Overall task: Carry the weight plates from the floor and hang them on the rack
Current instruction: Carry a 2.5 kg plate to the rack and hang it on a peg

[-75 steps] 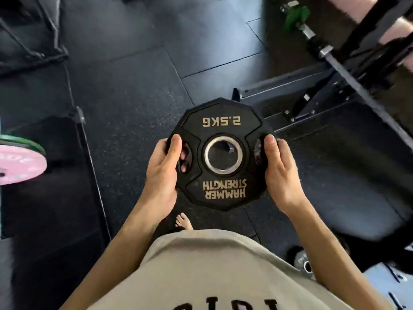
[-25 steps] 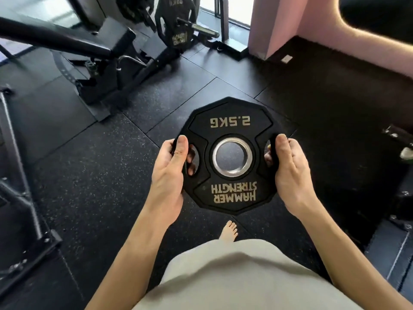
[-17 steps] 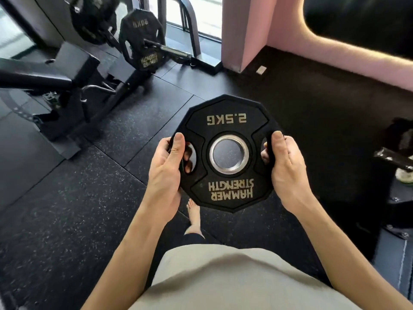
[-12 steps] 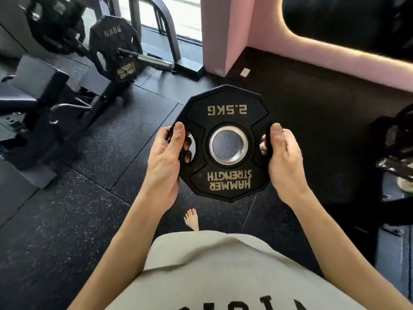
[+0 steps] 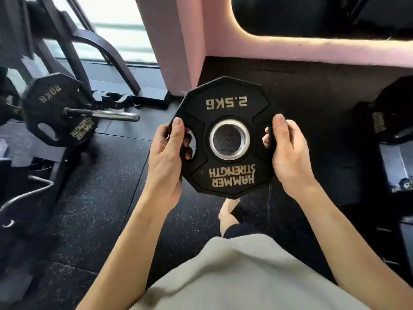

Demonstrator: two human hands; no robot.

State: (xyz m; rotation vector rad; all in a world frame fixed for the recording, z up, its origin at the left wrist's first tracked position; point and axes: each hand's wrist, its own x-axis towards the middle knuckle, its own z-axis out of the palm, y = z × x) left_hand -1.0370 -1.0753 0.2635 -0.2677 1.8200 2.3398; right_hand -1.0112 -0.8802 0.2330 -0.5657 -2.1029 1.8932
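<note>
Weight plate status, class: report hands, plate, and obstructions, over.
Left hand and right hand both grip the 2.5 kg plate by its side slots. Plate airborne, not yet racked. Nothing blocking ahead; loaded peg off left.

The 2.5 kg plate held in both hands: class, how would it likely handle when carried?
The plate probably stays rigid. Marked 2.5KG, it is likely light to carry. The left hand and right hand hook through cut-outs, so slipping seems unlikely.

Showing here are three black many-sided rubber weight plates, namely one 2.5 kg plate (image 5: 225, 137), one larger plate on a chrome peg (image 5: 58, 110) and one blurred plate at the right edge (image 5: 393, 110), along with two bare hands, left (image 5: 166, 153) and right (image 5: 288, 151), and one bare foot (image 5: 226, 214).
</note>
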